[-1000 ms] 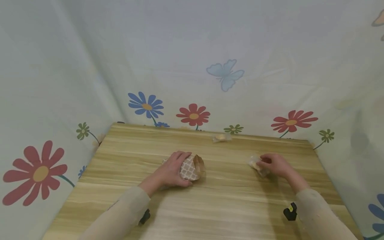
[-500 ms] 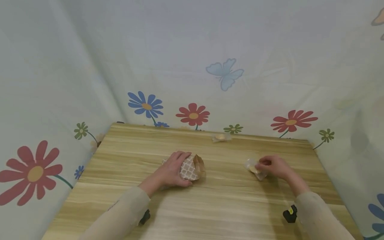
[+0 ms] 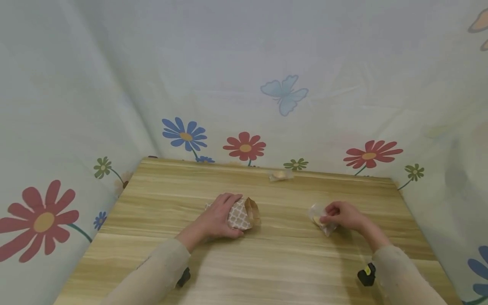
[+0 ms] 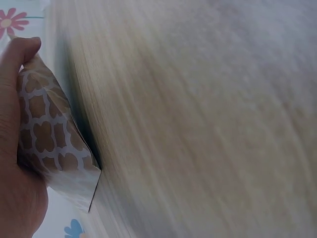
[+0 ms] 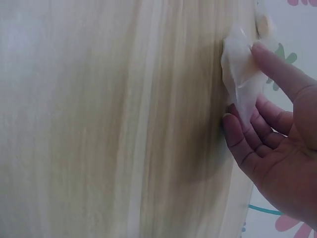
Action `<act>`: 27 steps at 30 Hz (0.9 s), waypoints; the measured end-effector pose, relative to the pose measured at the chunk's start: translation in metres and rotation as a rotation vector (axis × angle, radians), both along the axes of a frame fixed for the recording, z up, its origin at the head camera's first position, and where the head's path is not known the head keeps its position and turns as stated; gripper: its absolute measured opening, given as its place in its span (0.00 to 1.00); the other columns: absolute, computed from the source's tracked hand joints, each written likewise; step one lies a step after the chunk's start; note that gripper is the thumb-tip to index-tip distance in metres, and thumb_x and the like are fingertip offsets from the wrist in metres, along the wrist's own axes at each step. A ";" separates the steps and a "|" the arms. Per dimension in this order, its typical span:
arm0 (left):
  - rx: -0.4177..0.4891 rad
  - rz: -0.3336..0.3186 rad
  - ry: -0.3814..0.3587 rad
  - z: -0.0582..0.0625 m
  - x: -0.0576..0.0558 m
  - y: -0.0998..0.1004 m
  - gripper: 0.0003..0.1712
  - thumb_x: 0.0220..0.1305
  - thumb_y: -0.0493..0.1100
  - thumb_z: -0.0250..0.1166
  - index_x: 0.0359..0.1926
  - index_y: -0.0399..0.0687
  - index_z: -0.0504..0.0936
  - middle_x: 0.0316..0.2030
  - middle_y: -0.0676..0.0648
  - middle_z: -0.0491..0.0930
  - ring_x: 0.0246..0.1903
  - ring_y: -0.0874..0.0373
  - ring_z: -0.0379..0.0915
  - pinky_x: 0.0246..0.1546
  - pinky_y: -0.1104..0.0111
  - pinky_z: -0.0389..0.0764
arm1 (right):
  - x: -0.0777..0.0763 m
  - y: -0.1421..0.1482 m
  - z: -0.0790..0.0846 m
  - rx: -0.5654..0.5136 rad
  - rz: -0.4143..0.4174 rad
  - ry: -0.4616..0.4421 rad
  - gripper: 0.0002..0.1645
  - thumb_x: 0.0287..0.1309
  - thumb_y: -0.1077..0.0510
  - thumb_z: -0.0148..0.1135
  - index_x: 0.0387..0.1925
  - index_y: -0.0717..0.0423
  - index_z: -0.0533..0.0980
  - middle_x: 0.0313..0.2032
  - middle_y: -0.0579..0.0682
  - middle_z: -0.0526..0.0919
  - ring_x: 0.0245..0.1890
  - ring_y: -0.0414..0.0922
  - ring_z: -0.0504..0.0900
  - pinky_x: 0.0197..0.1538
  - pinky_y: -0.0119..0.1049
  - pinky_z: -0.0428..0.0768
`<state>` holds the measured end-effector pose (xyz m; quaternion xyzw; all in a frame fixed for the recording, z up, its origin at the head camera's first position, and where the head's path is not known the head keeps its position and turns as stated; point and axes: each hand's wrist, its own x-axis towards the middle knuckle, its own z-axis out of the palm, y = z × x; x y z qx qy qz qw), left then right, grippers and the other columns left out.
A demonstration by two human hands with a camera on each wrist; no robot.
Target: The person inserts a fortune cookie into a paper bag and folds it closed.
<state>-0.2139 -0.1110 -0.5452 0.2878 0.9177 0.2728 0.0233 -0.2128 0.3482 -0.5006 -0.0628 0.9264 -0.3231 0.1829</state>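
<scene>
My left hand (image 3: 217,219) grips a brown paper bag (image 3: 239,215) with a white lattice print, lying on its side. The bag's mouth points right and gapes a little. In the left wrist view, the thumb and palm lie along the bag (image 4: 44,129). To the right, my right hand (image 3: 345,217) pinches a small clear plastic packet (image 3: 316,214) with something pale yellow inside. The right wrist view has the packet (image 5: 240,67) between thumb and fingers, close over the table.
Another clear packet (image 3: 280,175) with a pale piece inside lies at the back edge of the wood-grain table (image 3: 267,262). A flower-printed cloth (image 3: 213,84) hangs behind and at both sides. Black devices sit by both wrists, the right one (image 3: 367,275) showing a yellow mark.
My right hand has shifted slightly left and toward me, bringing the packet nearer the bag. My left hand and the bag have stayed in place.
</scene>
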 end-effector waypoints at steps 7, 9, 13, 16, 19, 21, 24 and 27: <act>0.016 0.006 0.002 -0.001 0.002 0.000 0.68 0.41 0.65 0.84 0.81 0.52 0.62 0.68 0.47 0.69 0.66 0.51 0.66 0.68 0.51 0.74 | 0.004 -0.007 -0.004 -0.065 0.056 0.072 0.26 0.60 0.52 0.80 0.48 0.63 0.76 0.40 0.53 0.81 0.40 0.47 0.77 0.41 0.37 0.78; 0.025 0.001 0.001 0.000 0.002 0.001 0.68 0.41 0.65 0.84 0.80 0.52 0.62 0.68 0.47 0.69 0.66 0.51 0.66 0.67 0.51 0.74 | 0.005 -0.010 -0.005 -0.069 0.054 0.086 0.26 0.60 0.53 0.81 0.48 0.63 0.76 0.40 0.53 0.82 0.40 0.47 0.77 0.41 0.36 0.78; 0.038 -0.007 -0.004 0.000 0.003 0.003 0.67 0.41 0.64 0.84 0.80 0.52 0.63 0.68 0.46 0.69 0.65 0.50 0.66 0.66 0.50 0.75 | 0.005 -0.014 -0.006 -0.065 0.043 0.100 0.26 0.61 0.53 0.80 0.49 0.63 0.76 0.41 0.53 0.82 0.40 0.46 0.78 0.41 0.35 0.79; 0.035 -0.006 -0.002 0.001 0.003 0.005 0.67 0.41 0.64 0.84 0.80 0.52 0.63 0.68 0.46 0.69 0.65 0.50 0.66 0.66 0.49 0.75 | 0.005 -0.018 -0.006 -0.070 0.032 0.097 0.26 0.61 0.53 0.80 0.50 0.64 0.76 0.42 0.54 0.82 0.41 0.47 0.79 0.43 0.36 0.79; 0.032 -0.003 -0.001 0.003 0.003 0.007 0.68 0.41 0.64 0.85 0.80 0.52 0.63 0.68 0.46 0.69 0.66 0.50 0.66 0.67 0.49 0.75 | 0.005 -0.022 -0.007 -0.089 0.017 0.088 0.27 0.61 0.54 0.79 0.51 0.64 0.76 0.44 0.55 0.83 0.42 0.47 0.79 0.45 0.37 0.80; 0.035 -0.003 -0.002 0.004 0.003 0.009 0.67 0.41 0.64 0.85 0.80 0.52 0.63 0.68 0.46 0.69 0.65 0.50 0.67 0.66 0.49 0.75 | 0.005 -0.025 -0.007 -0.113 0.011 0.088 0.27 0.61 0.54 0.79 0.52 0.65 0.75 0.45 0.56 0.83 0.44 0.48 0.80 0.46 0.37 0.81; 0.028 -0.007 -0.003 0.004 0.002 0.011 0.67 0.42 0.64 0.85 0.80 0.53 0.62 0.68 0.45 0.69 0.65 0.50 0.66 0.67 0.50 0.75 | 0.005 -0.031 -0.009 -0.160 -0.001 0.094 0.28 0.63 0.55 0.78 0.55 0.66 0.76 0.47 0.57 0.83 0.45 0.48 0.81 0.47 0.36 0.81; 0.025 -0.010 -0.003 0.005 0.002 0.014 0.67 0.42 0.65 0.84 0.80 0.53 0.62 0.68 0.46 0.69 0.65 0.51 0.66 0.66 0.51 0.75 | 0.006 -0.039 -0.008 -0.204 0.015 0.119 0.29 0.65 0.55 0.76 0.58 0.69 0.76 0.49 0.59 0.85 0.47 0.48 0.83 0.48 0.36 0.82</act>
